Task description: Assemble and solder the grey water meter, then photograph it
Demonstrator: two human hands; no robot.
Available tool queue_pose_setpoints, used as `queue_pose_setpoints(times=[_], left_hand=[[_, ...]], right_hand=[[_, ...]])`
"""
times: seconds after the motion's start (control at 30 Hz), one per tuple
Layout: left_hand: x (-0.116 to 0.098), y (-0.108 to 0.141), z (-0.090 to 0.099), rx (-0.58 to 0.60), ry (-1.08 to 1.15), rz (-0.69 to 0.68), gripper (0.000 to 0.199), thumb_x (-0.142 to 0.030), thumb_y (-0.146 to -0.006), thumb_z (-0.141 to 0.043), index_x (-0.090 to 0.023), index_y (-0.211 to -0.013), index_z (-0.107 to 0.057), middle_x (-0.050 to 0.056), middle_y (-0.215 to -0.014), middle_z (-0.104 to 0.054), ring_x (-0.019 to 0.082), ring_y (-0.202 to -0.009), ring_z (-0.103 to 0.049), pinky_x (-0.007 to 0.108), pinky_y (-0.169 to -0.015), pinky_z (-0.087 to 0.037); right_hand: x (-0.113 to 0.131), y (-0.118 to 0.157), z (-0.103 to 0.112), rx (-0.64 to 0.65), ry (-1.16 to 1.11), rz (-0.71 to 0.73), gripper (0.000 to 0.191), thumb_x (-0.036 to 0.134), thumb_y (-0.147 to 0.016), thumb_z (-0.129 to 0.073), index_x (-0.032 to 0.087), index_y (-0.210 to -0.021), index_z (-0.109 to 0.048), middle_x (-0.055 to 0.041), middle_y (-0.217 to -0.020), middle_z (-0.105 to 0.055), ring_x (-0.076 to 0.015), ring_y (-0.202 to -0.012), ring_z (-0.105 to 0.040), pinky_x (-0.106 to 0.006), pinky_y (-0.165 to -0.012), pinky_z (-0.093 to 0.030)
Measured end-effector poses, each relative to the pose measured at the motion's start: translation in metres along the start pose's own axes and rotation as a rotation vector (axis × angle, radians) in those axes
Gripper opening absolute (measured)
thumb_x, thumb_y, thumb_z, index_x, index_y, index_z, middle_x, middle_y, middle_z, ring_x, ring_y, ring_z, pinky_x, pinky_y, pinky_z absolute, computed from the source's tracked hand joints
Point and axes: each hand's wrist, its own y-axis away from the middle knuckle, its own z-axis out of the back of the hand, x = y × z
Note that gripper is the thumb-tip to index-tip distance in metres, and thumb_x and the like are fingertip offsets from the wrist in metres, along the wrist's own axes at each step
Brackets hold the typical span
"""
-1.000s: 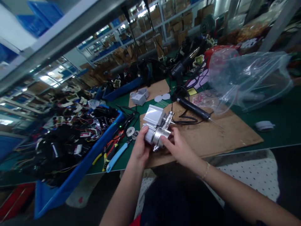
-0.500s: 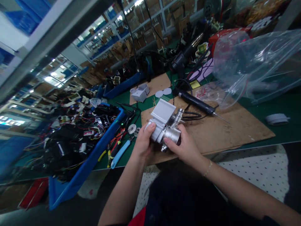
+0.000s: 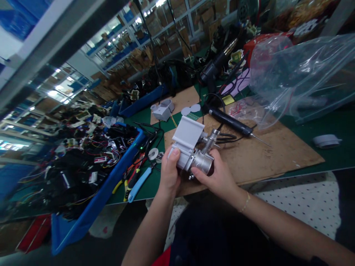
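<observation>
Both hands hold one assembly above the cardboard sheet (image 3: 257, 155). My left hand (image 3: 169, 171) is closed around its grey plastic housing (image 3: 188, 133), thumb on the near left edge. The housing has a raised flat panel facing up. My right hand (image 3: 219, 173) is closed on the metal valve body (image 3: 203, 162), a silvery round piece with a threaded pipe end pointing away from me. Housing and valve body sit against each other, the right thumb lying near their joint. Fingers beneath the assembly are hidden.
A blue bin (image 3: 111, 184) heaped with wired black parts stands left. Beside it lie pliers (image 3: 130, 181) and a light-blue-handled tool (image 3: 140, 184). An electric screwdriver (image 3: 231, 122) rests on the cardboard; a heat gun (image 3: 215, 68), grey housing (image 3: 163, 111) and clear plastic bag (image 3: 305, 77) lie beyond.
The assembly has turned slightly in my hands, and a gap at the joint beside the raised panel shows more clearly. Both hands keep their hold. The view has shifted a little.
</observation>
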Motion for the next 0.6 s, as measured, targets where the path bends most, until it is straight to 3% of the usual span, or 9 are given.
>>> queue_pose_setpoints(times=[0.13,0.37,0.6], left_hand=[[0.0000,0.0026,0.0019,0.012,-0.002,0.009,0.040,-0.055,-0.083,-0.074,-0.019,-0.100,-0.074,0.003,-0.089,-0.072,0.021,-0.084,-0.069,0.026,-0.071,-0.056],[0.0032,0.0024,0.0073,0.017,0.025,0.054,0.040,-0.055,-0.083,-0.074,-0.020,-0.102,-0.075,0.003,-0.092,-0.074,0.021,-0.083,-0.070,0.027,-0.073,-0.057],[0.0071,0.0063,0.0051,-0.021,0.067,0.063,0.034,-0.050,-0.089,-0.067,-0.022,-0.106,-0.076,0.003,-0.107,-0.079,0.023,-0.102,-0.074,0.030,-0.093,-0.058]], right_hand=[[-0.0016,0.0010,0.0011,-0.003,0.011,0.042,0.054,0.056,-0.083,-0.076,0.023,-0.117,-0.049,-0.0033,-0.097,-0.068,-0.0219,-0.082,-0.068,-0.028,-0.068,-0.052],[-0.0018,0.0042,0.0007,-0.013,0.008,0.050,0.053,0.053,-0.082,-0.078,0.025,-0.117,-0.050,-0.0003,-0.095,-0.069,-0.0200,-0.080,-0.069,-0.026,-0.067,-0.050],[0.0009,0.0062,0.0009,-0.015,-0.006,0.051,0.053,0.054,-0.082,-0.078,0.026,-0.119,-0.052,0.0006,-0.100,-0.070,-0.0194,-0.086,-0.070,-0.026,-0.071,-0.050]])
